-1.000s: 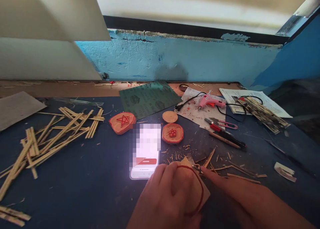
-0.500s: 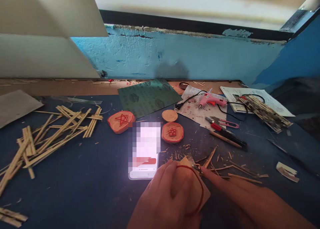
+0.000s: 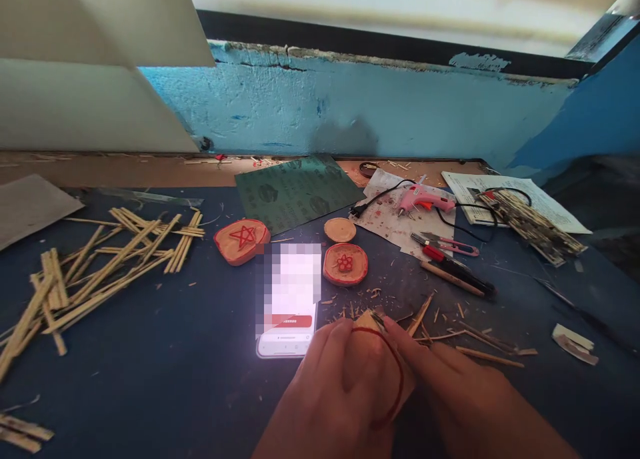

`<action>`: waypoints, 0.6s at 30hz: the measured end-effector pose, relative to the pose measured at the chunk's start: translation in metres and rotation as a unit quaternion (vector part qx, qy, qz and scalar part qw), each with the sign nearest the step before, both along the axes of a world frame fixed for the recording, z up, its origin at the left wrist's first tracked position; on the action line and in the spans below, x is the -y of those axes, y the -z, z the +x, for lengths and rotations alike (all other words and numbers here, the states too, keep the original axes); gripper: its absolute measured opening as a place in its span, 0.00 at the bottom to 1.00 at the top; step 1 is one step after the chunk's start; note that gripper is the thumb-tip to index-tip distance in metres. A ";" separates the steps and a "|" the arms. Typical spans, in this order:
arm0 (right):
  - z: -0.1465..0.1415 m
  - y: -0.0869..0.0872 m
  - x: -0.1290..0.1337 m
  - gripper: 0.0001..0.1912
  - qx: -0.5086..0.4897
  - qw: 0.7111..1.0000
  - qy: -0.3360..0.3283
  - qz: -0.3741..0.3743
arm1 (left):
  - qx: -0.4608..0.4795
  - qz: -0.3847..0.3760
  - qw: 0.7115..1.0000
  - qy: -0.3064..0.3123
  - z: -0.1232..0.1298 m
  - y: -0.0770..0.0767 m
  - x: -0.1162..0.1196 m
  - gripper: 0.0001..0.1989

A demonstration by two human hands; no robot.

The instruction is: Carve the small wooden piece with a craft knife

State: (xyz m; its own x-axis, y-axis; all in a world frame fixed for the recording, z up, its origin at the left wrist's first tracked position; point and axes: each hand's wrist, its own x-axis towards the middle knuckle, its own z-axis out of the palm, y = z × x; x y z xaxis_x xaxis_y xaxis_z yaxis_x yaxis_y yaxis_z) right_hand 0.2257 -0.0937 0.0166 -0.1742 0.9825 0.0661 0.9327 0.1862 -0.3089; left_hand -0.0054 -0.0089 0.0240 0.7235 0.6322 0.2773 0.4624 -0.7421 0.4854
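Observation:
A flat tan block [image 3: 395, 372] with a curved dark red line on its face is at the lower middle. My left hand [image 3: 335, 372] is closed on its left side, fingers over its upper part. At the block's top right edge is my right hand [image 3: 430, 359], index finger stretched to the corner. A small metallic tip shows beside that fingertip; the rest of the tool is hidden in the hand. Thin shavings [image 3: 350, 310] lie just beyond the block.
A lit phone [image 3: 287, 345] lies left of the hands. Beyond are a star-marked piece [image 3: 243, 241], a flower-marked piece [image 3: 345, 264], a pink glue gun [image 3: 425, 199] and a red-black cutter [image 3: 450, 265]. Sticks [image 3: 120, 252] lie at left.
My right hand has moved left and closer to the block's top corner, hiding more of the metal tool. My left hand still holds the block.

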 end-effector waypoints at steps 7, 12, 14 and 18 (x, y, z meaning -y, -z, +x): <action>-0.010 0.001 -0.021 0.45 -0.077 0.997 0.006 -0.027 | 0.001 -0.004 1.000 -0.015 -0.002 0.001 0.003 0.35; 0.000 -0.031 -0.019 0.41 -0.086 0.996 0.012 -0.027 | 0.002 -0.015 1.000 -0.021 -0.002 -0.001 0.002 0.33; 0.003 -0.039 -0.017 0.38 -0.077 0.997 0.006 -0.032 | 0.004 -0.011 1.000 -0.020 -0.001 -0.001 0.000 0.34; 0.008 -0.033 -0.009 0.37 -0.058 0.998 -0.005 -0.033 | 0.010 0.013 1.000 -0.006 0.001 -0.001 -0.002 0.36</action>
